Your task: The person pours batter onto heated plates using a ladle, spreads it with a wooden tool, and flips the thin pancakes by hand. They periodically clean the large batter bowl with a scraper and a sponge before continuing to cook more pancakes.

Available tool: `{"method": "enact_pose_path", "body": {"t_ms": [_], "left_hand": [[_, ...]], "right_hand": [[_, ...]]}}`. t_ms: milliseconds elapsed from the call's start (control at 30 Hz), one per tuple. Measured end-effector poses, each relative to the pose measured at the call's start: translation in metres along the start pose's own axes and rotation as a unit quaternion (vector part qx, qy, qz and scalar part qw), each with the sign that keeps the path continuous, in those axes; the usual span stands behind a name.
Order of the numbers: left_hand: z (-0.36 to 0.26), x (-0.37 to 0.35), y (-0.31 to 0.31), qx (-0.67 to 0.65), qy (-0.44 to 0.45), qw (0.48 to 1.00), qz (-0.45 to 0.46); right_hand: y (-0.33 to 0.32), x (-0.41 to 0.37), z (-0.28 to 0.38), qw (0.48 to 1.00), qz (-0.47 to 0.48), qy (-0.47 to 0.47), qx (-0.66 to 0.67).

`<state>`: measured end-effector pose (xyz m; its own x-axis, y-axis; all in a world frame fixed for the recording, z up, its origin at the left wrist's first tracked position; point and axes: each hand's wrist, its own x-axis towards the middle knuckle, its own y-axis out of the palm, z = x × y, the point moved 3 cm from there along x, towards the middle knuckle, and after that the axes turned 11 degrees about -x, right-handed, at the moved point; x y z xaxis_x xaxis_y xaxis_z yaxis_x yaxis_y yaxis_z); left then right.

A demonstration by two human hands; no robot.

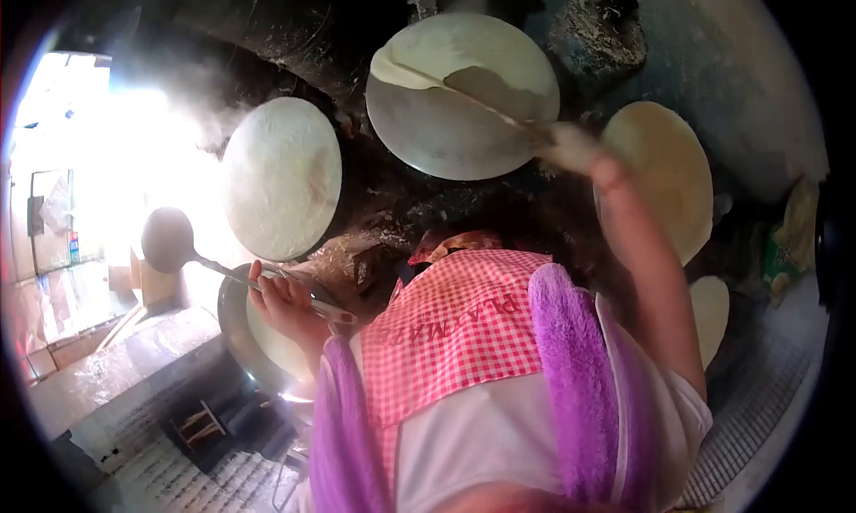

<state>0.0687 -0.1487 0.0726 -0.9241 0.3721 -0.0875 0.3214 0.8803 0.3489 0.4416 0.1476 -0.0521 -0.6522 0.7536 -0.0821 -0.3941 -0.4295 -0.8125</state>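
Pale batter (517, 45) covers the far part of the round griddle (428, 139) at the top centre. My right hand (571, 147) is closed on a long thin spreader (481, 103) that reaches across this griddle, its far end in the batter. Lower left, my left hand (287, 306) grips the handle of a ladle (168, 239), whose round bowl points left. Below that hand stands a metal bowl (234, 321) with pale liquid inside.
A round griddle with a pale sheet (283, 179) is at the left, another with a tan sheet (660, 174) at the right. A pale round piece (711, 317) lies lower right. A dark crusted object (599, 36) stands at the top right. Steam rises at upper left.
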Motion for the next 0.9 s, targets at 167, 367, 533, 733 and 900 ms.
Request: {"method": "enact_pose_path", "body": {"t_ms": [167, 367, 533, 733, 900], "left_hand": [[0.007, 0.0, -0.005, 0.004, -0.022, 0.999, 0.039], [0.014, 0.013, 0.018, -0.005, -0.035, 0.999, 0.025], [0.028, 0.03, 0.015, -0.017, -0.1, 0.992, 0.07], [0.051, 0.048, 0.029, 0.144, -0.137, 0.971, 0.131], [0.077, 0.047, 0.028, 0.22, -0.124, 0.95, 0.185]], "right_hand": [[-0.053, 0.032, -0.036, 0.954, 0.006, 0.223, 0.199], [-0.013, 0.036, 0.004, 0.995, 0.01, 0.079, 0.055], [-0.023, 0.048, -0.037, 0.953, -0.038, 0.179, 0.242], [-0.015, 0.028, 0.04, 0.977, 0.068, 0.181, 0.089], [-0.021, 0.016, -0.003, 0.94, -0.061, 0.254, 0.217]]}}
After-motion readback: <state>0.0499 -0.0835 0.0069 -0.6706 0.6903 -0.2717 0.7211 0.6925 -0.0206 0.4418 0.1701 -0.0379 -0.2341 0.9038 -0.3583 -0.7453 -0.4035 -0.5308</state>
